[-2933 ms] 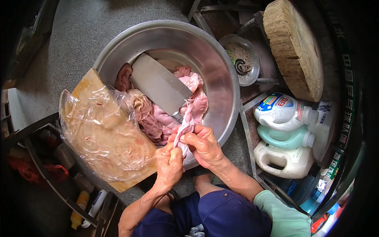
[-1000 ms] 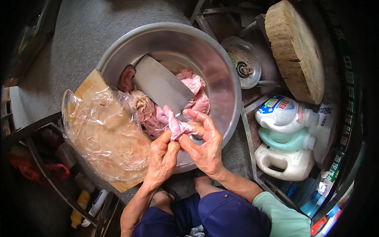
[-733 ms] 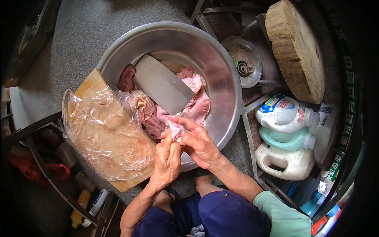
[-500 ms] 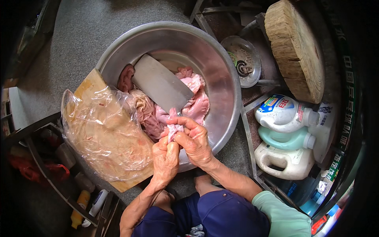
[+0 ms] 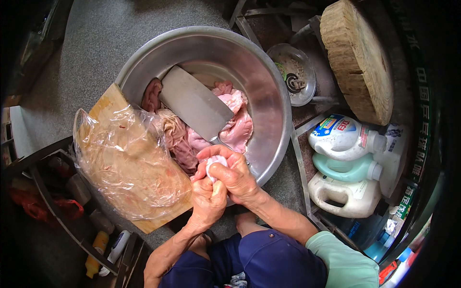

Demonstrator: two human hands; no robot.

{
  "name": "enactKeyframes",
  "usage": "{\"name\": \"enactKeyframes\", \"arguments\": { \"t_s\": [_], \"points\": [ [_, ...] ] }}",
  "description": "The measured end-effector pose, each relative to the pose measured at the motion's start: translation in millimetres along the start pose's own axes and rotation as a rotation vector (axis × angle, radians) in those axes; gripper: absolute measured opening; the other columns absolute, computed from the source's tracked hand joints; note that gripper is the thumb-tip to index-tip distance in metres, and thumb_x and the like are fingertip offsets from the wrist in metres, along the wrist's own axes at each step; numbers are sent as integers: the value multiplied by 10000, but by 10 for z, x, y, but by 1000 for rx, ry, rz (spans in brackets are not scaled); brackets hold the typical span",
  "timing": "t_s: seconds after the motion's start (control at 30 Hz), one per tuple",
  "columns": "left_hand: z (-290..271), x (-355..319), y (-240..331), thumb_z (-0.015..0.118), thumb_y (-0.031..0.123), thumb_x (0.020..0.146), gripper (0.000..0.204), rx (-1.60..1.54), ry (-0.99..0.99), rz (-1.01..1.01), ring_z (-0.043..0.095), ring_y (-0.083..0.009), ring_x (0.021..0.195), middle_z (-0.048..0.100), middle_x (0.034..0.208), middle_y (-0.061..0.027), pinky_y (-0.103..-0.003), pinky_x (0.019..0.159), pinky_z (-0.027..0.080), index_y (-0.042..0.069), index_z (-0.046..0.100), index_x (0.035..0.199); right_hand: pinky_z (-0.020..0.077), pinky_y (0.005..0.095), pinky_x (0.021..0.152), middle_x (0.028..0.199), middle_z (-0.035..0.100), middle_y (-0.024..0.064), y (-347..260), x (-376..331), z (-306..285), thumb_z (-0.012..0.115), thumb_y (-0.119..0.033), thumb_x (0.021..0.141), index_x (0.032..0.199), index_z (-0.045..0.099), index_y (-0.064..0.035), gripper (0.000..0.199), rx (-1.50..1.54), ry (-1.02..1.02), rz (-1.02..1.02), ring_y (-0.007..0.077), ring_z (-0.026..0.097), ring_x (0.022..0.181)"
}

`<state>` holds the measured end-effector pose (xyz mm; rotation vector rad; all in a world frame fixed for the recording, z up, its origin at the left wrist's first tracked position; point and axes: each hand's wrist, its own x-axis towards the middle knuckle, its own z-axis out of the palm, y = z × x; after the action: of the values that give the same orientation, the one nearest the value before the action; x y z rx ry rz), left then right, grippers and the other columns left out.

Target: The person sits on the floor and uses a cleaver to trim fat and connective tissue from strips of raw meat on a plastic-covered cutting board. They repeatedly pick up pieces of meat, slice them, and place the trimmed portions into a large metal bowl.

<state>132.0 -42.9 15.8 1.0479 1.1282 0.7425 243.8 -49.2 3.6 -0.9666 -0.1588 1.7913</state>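
Both my hands meet over the near rim of a large steel basin (image 5: 266,96), pinching a small piece of pale pink raw offal (image 5: 217,161). My right hand (image 5: 235,178) curls its fingers round the far side of the piece, with the thumb pressed onto it. Closed just below and to the left, my left hand (image 5: 207,204) grips its lower end, which the fingers mostly hide. Inside the basin lies more pink raw offal (image 5: 240,132), folded in a heap. Across that heap rests a broad cleaver (image 5: 196,98), its handle hidden near my fingers.
A wooden cutting board (image 5: 108,103) under a clear plastic bag (image 5: 129,177) leans at the basin's left rim. To the right are a rack holding detergent jugs (image 5: 343,192), a thick wooden block (image 5: 353,62) and a clear bowl (image 5: 302,91) with scraps.
The piece of offal is now bunched between my fingers; its end no longer sticks out toward the cleaver. Both hands have shifted slightly, the left one to the right. Cleaver and heap stay put.
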Motion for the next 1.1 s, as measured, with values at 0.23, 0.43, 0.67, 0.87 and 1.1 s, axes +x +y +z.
{"name": "enactKeyframes", "arguments": {
  "t_s": [0.23, 0.43, 0.67, 0.87, 1.1],
  "points": [
    [-116, 66, 40, 464, 86, 956, 265, -189, -3, -274, 501, -50, 676, 598, 738, 10, -237, 588, 402, -17, 693, 1041, 501, 376, 997, 1189, 646, 210, -114, -134, -70, 604, -67, 923, 1404, 405, -12, 524, 31, -21, 22, 249, 651, 1090],
    [-75, 3, -32, 470, 81, 950, 243, -116, 8, -211, 500, -65, 664, 595, 725, 5, -245, 591, 413, -27, 677, 1017, 522, 362, 959, 1123, 684, 182, -76, -68, -116, 616, -53, 925, 1188, 542, 0, 278, -47, -21, -54, 222, 674, 1030],
    [-17, -35, -5, 475, 45, 927, 208, -39, 38, -145, 437, -51, 612, 523, 640, 30, -249, 551, 363, -14, 653, 837, 549, 330, 880, 1018, 686, 143, -100, -82, -58, 583, 6, 885, 1107, 552, 9, 224, -161, 90, -130, 189, 683, 920],
    [-15, -88, -77, 470, 57, 925, 212, 56, -28, -102, 398, -44, 596, 497, 632, 43, -245, 530, 318, 1, 640, 812, 563, 273, 808, 964, 675, 114, -40, -63, -95, 563, 53, 871, 1072, 567, 28, 203, -169, 144, -223, 146, 681, 860],
    [9, -38, 110, 452, 36, 887, 202, -78, -6, -231, 365, -46, 584, 470, 621, 41, -263, 507, 309, -31, 622, 800, 540, 258, 801, 974, 678, 111, -118, -111, -116, 558, 38, 916, 1095, 559, 37, 180, -325, 234, -170, 137, 674, 880]
  ]
}}
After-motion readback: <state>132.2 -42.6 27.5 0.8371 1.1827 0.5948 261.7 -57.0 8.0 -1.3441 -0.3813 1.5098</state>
